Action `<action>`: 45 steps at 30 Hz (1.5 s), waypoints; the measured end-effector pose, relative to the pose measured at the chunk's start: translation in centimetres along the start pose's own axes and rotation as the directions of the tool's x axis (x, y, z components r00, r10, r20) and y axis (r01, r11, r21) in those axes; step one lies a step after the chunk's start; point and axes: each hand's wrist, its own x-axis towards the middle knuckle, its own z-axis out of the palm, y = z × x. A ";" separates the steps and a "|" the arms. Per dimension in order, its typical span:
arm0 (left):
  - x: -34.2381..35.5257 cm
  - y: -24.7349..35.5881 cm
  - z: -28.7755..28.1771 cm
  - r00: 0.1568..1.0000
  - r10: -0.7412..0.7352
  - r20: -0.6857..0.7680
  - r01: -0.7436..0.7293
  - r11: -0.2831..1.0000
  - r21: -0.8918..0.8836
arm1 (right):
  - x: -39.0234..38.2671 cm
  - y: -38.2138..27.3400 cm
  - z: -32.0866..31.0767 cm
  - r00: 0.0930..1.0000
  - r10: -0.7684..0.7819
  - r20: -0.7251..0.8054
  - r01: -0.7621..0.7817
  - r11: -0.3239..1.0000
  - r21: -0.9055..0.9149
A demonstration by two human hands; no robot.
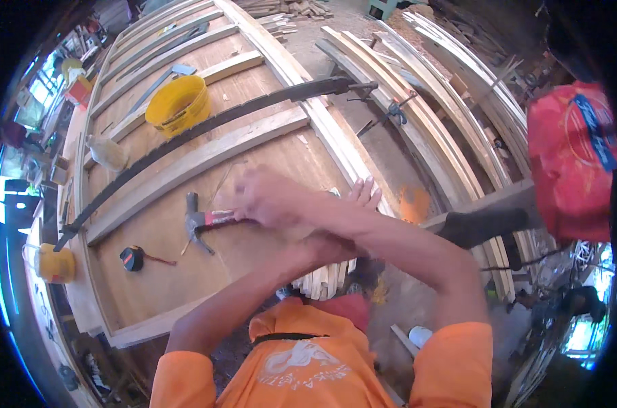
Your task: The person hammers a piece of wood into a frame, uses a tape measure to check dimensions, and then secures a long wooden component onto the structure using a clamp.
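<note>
Steel-headed and red at the neck, a claw hammer (201, 223) sits over the big plywood panel (268, 156), its handle running right into the right hand (271, 197). That hand is blurred, but its fingers look wrapped around the handle, so the hammer seems held just above the board rather than lying on it. The person's forearms cross in front of the chest: the right arm reaches over to the left, and the left hand (364, 194) lies beyond it with its fingers spread flat against the ends of a bundle of pale wooden slats (329, 275) at the panel's near right edge.

Just left of the hammer head, a black and orange tape measure (132, 258) rests on the panel with a short length of tape pulled out. Farther up, a long dark saw blade (206, 126) lies slantwise across the wooden battens (200, 160) fixed to the panel. A yellow bucket (178, 103) stands behind it, near a second hammer (160, 80) with a long handle. A yellow mug (54, 264) sits by the left edge. To the right, curved planks (424, 122) are stacked and held with clamps (395, 112), and a red bag (572, 160) hangs at the far right.
</note>
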 end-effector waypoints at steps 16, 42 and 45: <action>0.0 1.0 -4.9 0.968 -0.176 0.179 0.245 0.811 -0.530 | -12.0 40.4 -5.4 0.369 0.771 0.519 0.261 -0.622 0.738; 0.1 1.0 -5.5 0.968 -0.168 0.185 0.241 0.829 -0.504 | -12.6 41.8 -5.1 0.300 0.886 0.355 -0.418 -0.213 0.883; 0.1 1.0 -5.4 0.969 -0.169 0.178 0.239 0.821 -0.519 | -9.5 42.6 -9.8 0.385 0.762 0.521 -0.853 0.078 0.517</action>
